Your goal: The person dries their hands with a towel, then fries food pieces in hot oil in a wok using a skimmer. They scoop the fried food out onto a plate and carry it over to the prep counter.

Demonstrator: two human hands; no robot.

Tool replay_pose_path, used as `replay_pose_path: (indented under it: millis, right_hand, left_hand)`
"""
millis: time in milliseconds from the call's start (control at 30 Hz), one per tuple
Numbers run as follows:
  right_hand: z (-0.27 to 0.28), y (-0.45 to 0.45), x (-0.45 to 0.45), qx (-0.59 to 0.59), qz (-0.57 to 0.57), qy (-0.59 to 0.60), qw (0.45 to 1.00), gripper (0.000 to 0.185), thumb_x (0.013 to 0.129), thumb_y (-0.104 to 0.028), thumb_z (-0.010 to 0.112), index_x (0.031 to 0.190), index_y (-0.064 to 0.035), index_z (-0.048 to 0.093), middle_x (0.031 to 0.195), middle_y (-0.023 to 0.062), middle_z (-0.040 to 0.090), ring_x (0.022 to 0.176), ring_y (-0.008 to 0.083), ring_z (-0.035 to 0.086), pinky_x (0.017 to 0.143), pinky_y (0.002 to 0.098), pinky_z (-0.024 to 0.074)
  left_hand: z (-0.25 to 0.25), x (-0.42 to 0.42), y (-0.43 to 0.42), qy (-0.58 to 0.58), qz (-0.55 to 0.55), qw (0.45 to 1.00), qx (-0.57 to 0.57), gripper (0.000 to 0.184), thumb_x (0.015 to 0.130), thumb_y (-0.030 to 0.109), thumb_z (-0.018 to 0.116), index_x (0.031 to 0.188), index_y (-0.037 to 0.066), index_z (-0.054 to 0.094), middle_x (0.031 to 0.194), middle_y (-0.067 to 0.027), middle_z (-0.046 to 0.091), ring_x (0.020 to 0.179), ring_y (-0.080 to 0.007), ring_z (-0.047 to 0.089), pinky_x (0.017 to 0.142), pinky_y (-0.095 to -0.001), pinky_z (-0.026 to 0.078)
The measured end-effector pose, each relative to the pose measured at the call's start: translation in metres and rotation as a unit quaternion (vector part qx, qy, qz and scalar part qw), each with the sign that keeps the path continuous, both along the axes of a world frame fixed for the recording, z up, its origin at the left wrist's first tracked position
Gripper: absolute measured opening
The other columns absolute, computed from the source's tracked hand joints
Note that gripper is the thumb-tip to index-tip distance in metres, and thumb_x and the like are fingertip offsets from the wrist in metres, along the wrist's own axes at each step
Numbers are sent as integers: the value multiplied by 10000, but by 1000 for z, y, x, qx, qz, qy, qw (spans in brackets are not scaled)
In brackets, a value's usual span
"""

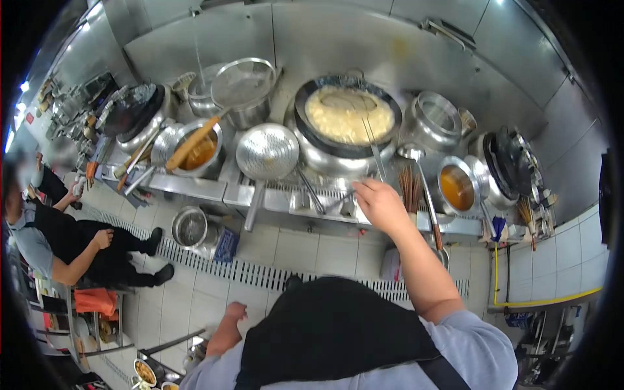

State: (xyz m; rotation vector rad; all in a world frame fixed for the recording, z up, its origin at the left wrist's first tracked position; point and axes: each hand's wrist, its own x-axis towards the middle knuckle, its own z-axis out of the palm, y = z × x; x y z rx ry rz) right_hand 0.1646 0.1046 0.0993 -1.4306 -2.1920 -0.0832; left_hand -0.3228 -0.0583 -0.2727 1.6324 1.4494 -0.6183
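Note:
My right hand (382, 205) is at the front ledge of the stove, thumb and fingers pinched together near a thin dark rod (340, 199). What lies between the fingertips is too small to make out. Just beyond it, the long metal handle (376, 153) of a wire skimmer slants up into a black wok (305, 130) full of pale, foamy, bubbling contents (344, 127). A perforated ladle (267, 151) rests left of the wok. Low at my side hangs my left hand (236, 312), loosely open, with no object visible in it.
Pots of orange-brown liquid (457, 188) stand on both sides. Right of my hand are a bundle of thin sticks (409, 188) and a ladle (411, 152). Water runs from a tap (195, 13). A metal pot (190, 226) is below the stove. Another person (84, 244) stands left.

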Motion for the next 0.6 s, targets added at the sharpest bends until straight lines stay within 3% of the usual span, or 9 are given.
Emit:
replay_pose_path:
  millis: [100,167,233,267,333,433,533,600]
  right_hand:
    - [13,-20,-2,20,87,-18,996,216,762,-124,623,962,-41,622,818,88,585,768,277,582,701,376,470]
    - [17,-29,-2,69,139,-32,987,182,758,-126,633,919,-40,622,790,72,581,723,258,581,658,363,473]
    - [20,-41,1,61,145,-25,987,188,755,-136,626,920,-46,618,778,68,573,739,250,583,680,365,467]
    - [23,-47,3,56,150,-28,987,194,752,-147,620,921,-52,614,767,64,564,756,242,585,701,366,462]
    - [26,-58,8,50,148,-27,987,173,763,-159,617,900,-54,610,754,63,564,745,243,587,700,369,462]
    - [26,-67,18,48,160,-22,986,148,782,-171,607,874,-56,609,733,67,568,735,246,591,697,370,463]
    - [23,-77,26,58,172,-9,983,133,798,-186,594,830,-57,602,720,72,572,721,247,593,693,370,466]
    - [22,-83,31,61,174,-9,983,149,805,-199,586,756,-59,599,707,74,576,718,247,599,696,365,468]
  left_hand:
    - [11,26,-3,-68,158,984,-39,134,784,182,566,810,72,639,708,-54,669,603,-167,652,584,-339,520]
    - [18,43,1,-87,7,995,44,143,781,181,572,788,49,628,704,-87,661,606,-193,651,574,-358,517]
    - [17,50,2,-62,-212,969,114,149,780,179,574,781,38,622,702,-100,656,622,-210,653,579,-371,516]
    - [36,68,7,-44,-88,994,56,127,757,163,600,780,41,621,720,-99,656,673,-227,652,614,-381,518]
    - [30,73,1,-21,37,999,1,115,733,148,627,780,43,620,737,-99,656,724,-245,650,648,-392,519]
    - [-6,56,-7,-123,61,982,131,137,675,112,683,790,60,628,784,-92,660,819,-270,630,716,-400,512]
    - [5,65,-24,-103,197,970,99,194,626,108,728,786,70,625,807,-83,660,838,-275,621,737,-393,509]
    - [12,69,-45,-113,133,980,99,216,624,119,733,802,67,622,811,-73,662,844,-275,622,742,-391,508]
